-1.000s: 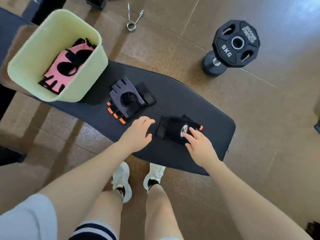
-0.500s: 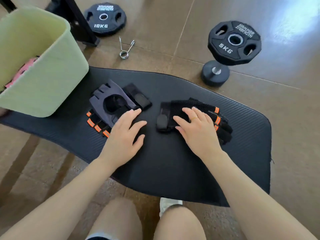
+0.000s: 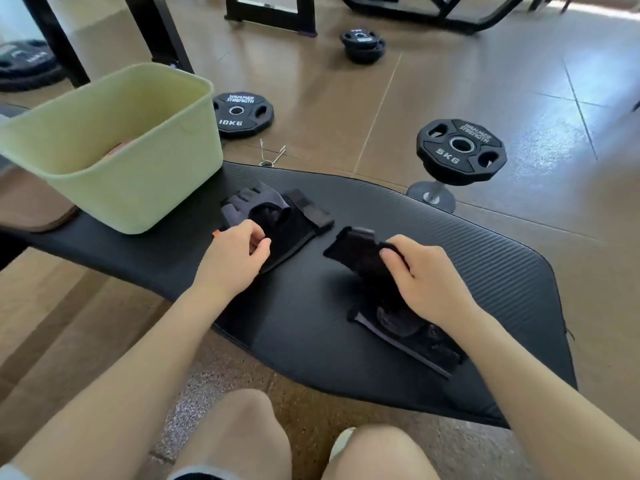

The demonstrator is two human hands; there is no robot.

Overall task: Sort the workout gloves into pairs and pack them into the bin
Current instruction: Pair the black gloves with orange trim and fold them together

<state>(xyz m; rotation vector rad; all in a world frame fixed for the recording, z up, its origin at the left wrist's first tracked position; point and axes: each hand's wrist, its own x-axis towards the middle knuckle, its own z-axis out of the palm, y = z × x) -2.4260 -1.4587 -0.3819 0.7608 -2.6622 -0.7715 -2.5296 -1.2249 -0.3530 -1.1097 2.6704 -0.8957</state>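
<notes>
A black mat (image 3: 485,278) covers the bench in front of me. On its left end stands the pale green bin (image 3: 145,188); a sliver of pink glove (image 3: 116,150) shows inside. Next to the bin lies a grey-and-black glove (image 3: 273,216) with an orange tip peeking out beside my wrist. My left hand (image 3: 232,258) pinches that glove's near edge. A second black glove (image 3: 367,268) is lifted and tilted off the mat, with my right hand (image 3: 426,282) closed around it. Its finger end (image 3: 415,337) hangs toward me.
On the brown floor beyond the mat stand a 5 kg plate on a short post (image 3: 462,150), a flat 10 kg plate (image 3: 242,114), a spring collar (image 3: 272,155) and more plates (image 3: 363,46). Black rack legs (image 3: 159,32) rise behind the bin. My knees are below the mat.
The view tilted up. My right hand went from lying flat on the black glove to gripping and raising it. My left hand curled its fingers onto the grey glove's edge.
</notes>
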